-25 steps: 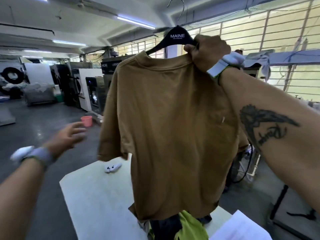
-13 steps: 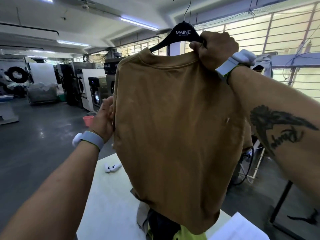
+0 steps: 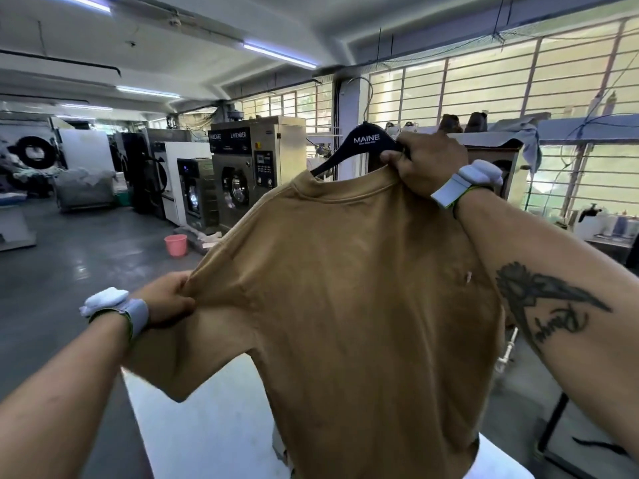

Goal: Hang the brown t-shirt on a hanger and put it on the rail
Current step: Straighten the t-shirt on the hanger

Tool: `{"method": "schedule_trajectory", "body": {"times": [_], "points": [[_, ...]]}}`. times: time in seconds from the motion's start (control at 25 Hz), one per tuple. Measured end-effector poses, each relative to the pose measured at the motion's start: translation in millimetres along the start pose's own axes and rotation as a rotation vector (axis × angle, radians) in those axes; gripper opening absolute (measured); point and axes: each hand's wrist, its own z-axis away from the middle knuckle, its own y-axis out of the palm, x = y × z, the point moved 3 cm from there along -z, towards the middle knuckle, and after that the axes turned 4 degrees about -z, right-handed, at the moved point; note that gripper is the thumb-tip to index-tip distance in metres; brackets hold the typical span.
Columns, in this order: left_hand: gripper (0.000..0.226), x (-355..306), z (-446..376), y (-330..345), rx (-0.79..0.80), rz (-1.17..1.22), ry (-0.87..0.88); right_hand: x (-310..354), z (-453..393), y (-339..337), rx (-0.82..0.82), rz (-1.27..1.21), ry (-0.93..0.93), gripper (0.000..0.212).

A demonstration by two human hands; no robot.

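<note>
The brown t-shirt hangs in the air above the white counter, its long axis running top to bottom, collar up and hem down toward the counter, back panel facing the person. Its left sleeve is drawn out sideways and slightly down, away from the body. The black hanger sits at the collar, hook pointing up; its left arm slopes down into the neck opening, and the other arm is hidden. The right hand is clenched around the hanger's shoulder together with the collar fabric. The left hand pinches the sleeve seam, fingers pressed on the cloth.
</note>
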Motion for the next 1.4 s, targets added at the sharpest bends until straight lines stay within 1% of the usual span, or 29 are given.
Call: {"method": "schedule_trajectory", "body": {"times": [0.04, 0.08, 0.16, 0.2, 0.24, 0.32, 0.36, 0.4, 0.44, 0.48, 0.52, 0.56, 0.6, 0.64, 0.72, 0.76, 0.8, 0.84, 0.92, 0.96, 1.0, 1.08, 1.2, 1.32, 1.4], "points": [[0.033, 10.9, 4.1, 1.6, 0.005, -0.209, -0.045, -0.5, 4.1, 0.4, -0.016, -0.003, -0.002, 0.057], [0.030, 23.3, 9.2, -0.7, -0.018, -0.344, -0.121, 2.0, 6.9, 0.6, -0.031, -0.012, -0.006, 0.057], [0.019, 52.9, 17.9, -8.9, -0.054, -0.529, -0.281, 7.6, 8.6, -1.2, -0.058, -0.018, 0.002, 0.058], [0.015, 66.4, 22.6, -15.1, -0.005, -0.587, -0.357, 11.1, 8.4, -2.0, -0.069, -0.014, 0.014, 0.057], [0.014, 81.9, 29.3, -22.5, 0.044, -0.585, -0.429, 15.7, 8.7, -3.3, -0.079, -0.007, 0.026, 0.057], [0.018, 104.6, 37.9, -33.0, 0.123, -0.576, -0.544, 25.1, 10.3, -6.9, -0.096, -0.006, 0.045, 0.056], [0.023, 107.3, 38.9, -39.5, 0.149, -0.602, -0.565, 31.0, 12.2, -7.6, -0.081, -0.008, 0.052, 0.057], [0.029, 101.2, 36.9, -47.2, 0.119, -0.573, -0.564, 37.5, 14.1, -6.6, -0.055, -0.010, 0.057, 0.057], [0.035, 82.2, 30.8, -53.9, 0.064, -0.461, -0.504, 45.2, 16.4, -5.5, -0.032, -0.009, 0.057, 0.057], [0.041, 56.4, 20.9, -58.7, -0.022, -0.194, -0.365, 53.7, 18.8, -5.0, -0.020, 0.000, 0.055, 0.057], [0.045, 32.5, 14.7, -64.5, -0.159, 0.142, -0.206, 65.4, 20.8, -3.4, -0.013, 0.011, 0.055, 0.057], [0.050, 2.8, 9.8, -69.7, -0.291, 0.345, -0.090, 76.3, 21.9, -2.3, -0.012, 0.024, 0.052, 0.057], [0.056, -22.6, 8.6, -73.2, -0.367, 0.484, -0.011, 88.1, 23.4, -1.5, -0.007, 0.032, 0.045, 0.057], [0.064, -48.0, 9.4, -73.4, -0.374, 0.509, 0.060, 98.1, 24.3, -1.2, -0.003, 0.037, 0.042, 0.059], [0.079, -89.9, 11.8, -65.2, -0.373, 0.361, 0.180, 110.1, 24.4, -4.9, -0.030, 0.026, 0.045, 0.063], [0.081, -97.0, 13.5, -63.4, -0.410, 0.281, 0.201, 116.5, 24.8, -9.9, -0.058, 0.006, 0.035, 0.064], [0.076, -102.8, 17.5, -64.7, -0.471, 0.236, 0.200, 121.0, 24.7, -15.5, -0.094, -0.013, 0.018, 0.064], [0.064, -103.9, 21.3, -69.0, -0.543, 0.221, 0.185, 124.6, 23.7, -20.8, -0.130, -0.037, 0.000, 0.063], [0.034, -99.5, 41.4, -84.6, -0.691, 0.203, 0.139, 137.7, 21.7, -32.4, -0.199, -0.078, -0.029, 0.059], [0.024, -95.1, 51.7, -92.6, -0.744, 0.190, 0.120, 146.4, 20.8, -39.5, -0.237, -0.093, -0.035, 0.058], [0.019, -90.8, 63.0, -99.5, -0.783, 0.176, 0.107, 155.0, 21.7, -45.3, -0.270, -0.113, -0.046, 0.058], [0.020, -78.3, 88.0, -110.5, -0.811, 0.126, 0.083, 174.5, 26.9, -48.7, -0.309, -0.170, -0.095, 0.057], [0.020, -58.8, 142.7, -126.5, -0.822, 0.086, 0.042, 208.4, 35.1, -43.9, -0.294, -0.322, -0.192, 0.054], [0.013, -36.1, 210.6, -151.2, -0.861, -0.026, -0.029, 265.2, 41.8, -41.1, -0.204, -0.467, -0.213, 0.054], [0.014, -21.9, 248.6, -174.0, -0.903, -0.087, -0.062, 304.1, 44.4, -41.4, -0.199, -0.564, -0.220, 0.054]]}}
